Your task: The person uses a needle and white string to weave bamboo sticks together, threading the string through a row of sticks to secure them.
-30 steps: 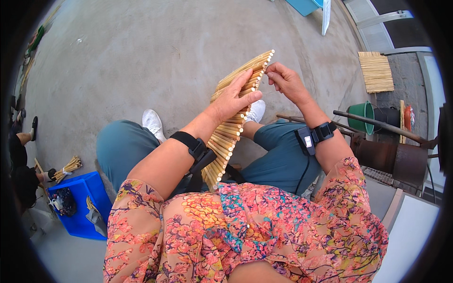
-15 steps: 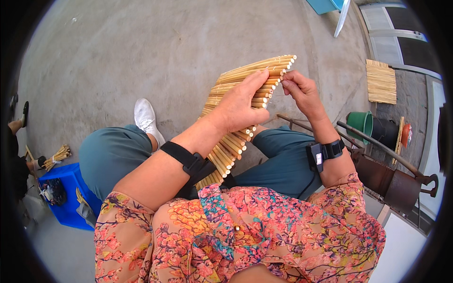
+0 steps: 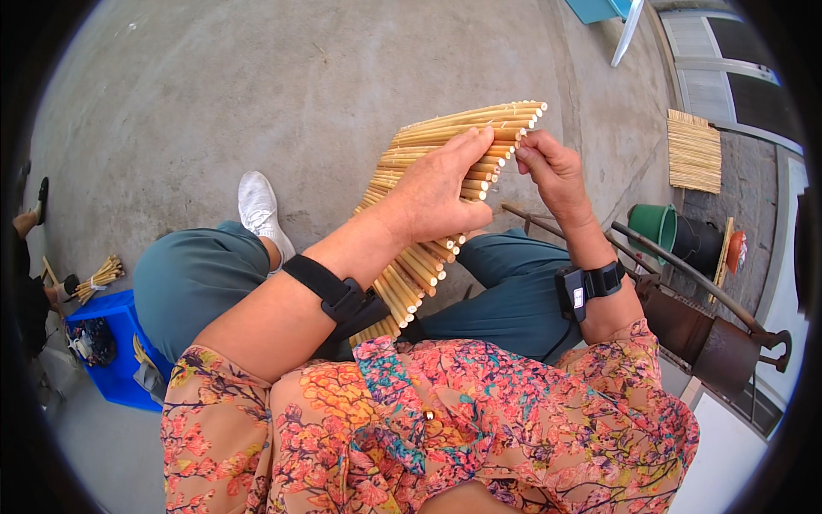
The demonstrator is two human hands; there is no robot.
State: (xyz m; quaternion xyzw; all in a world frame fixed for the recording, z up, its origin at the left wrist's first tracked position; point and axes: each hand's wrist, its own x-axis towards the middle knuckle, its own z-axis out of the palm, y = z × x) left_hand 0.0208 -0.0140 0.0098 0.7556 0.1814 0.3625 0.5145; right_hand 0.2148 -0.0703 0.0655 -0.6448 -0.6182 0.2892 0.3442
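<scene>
A mat of pale yellow reed sticks (image 3: 407, 287), with white cut ends along its right edge, slants up from my lap. My left hand (image 3: 437, 188) grips it across the upper part, fingers over the sticks and thumb near the cut ends. Just right of the top edge, my right hand (image 3: 552, 171) is closed in a pinch by the stick ends; whatever is between the fingertips is too small to make out. My legs in teal trousers are spread beneath the mat.
At left are a blue crate (image 3: 111, 381), a stick bundle (image 3: 101, 278) and another person's leg (image 3: 26, 223). At right are a rusty metal tool (image 3: 728, 364), a green bucket (image 3: 646, 231), a black bucket (image 3: 698, 244) and a flat reed mat (image 3: 693, 150). A light blue object (image 3: 591, 8) stands beyond.
The mat and both hands have shifted right, with the mat's upper part tilted more toward horizontal. My left hand sits flatter across it; my right hand stays pinched at the edge.
</scene>
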